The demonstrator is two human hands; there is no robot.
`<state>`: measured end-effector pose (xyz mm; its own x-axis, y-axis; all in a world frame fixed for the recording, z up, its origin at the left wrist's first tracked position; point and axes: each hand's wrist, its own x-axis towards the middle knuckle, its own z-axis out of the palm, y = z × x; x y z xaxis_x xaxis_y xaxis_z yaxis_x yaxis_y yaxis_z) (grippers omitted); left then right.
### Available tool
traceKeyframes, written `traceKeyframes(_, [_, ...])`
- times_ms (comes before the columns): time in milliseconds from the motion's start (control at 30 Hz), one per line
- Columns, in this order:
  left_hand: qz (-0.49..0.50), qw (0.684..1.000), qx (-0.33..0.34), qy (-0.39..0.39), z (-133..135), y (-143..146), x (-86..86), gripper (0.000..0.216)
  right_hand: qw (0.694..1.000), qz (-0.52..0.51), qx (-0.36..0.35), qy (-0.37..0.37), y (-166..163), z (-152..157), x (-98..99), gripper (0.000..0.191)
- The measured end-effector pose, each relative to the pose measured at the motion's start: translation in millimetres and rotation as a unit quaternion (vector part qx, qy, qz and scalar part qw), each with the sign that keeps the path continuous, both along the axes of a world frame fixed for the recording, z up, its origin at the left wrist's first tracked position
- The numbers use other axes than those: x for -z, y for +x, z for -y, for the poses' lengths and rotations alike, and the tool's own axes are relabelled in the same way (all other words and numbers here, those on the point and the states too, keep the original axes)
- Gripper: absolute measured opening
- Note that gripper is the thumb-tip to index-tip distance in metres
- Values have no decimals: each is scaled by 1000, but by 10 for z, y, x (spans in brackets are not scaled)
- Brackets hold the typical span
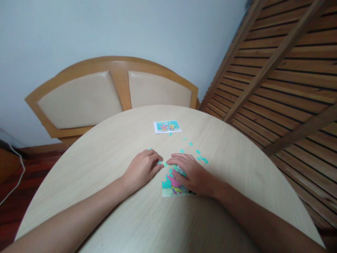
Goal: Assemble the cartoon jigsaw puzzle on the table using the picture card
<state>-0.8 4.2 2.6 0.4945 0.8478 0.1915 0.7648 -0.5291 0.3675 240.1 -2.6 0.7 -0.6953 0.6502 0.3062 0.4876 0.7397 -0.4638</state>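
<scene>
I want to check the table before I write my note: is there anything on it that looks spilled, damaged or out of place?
Nothing visible looks spilled, damaged or out of place. Loose turquoise pieces lie scattered beyond the right hand, which looks ordinary beside a partly joined puzzle. That hand hides part of the puzzle.

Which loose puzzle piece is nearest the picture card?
The small turquoise piece right by the near edge of the picture card; the other loose pieces all lie clearly farther from it.
</scene>
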Motion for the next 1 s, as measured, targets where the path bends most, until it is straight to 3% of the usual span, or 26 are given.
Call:
traceKeyframes(233, [11,1000,11,-19,10,-35,2,14,997,70,-14,2,15,22,-23,40])
traceKeyframes(800, [6,1000,-11,-9,6,11,15,14,998,58,-28,17,27,-13,19,44])
traceKeyframes(1000, [17,1000,1,-15,13,38,-4,13,999,20,-7,30,-13,-68,77,34])
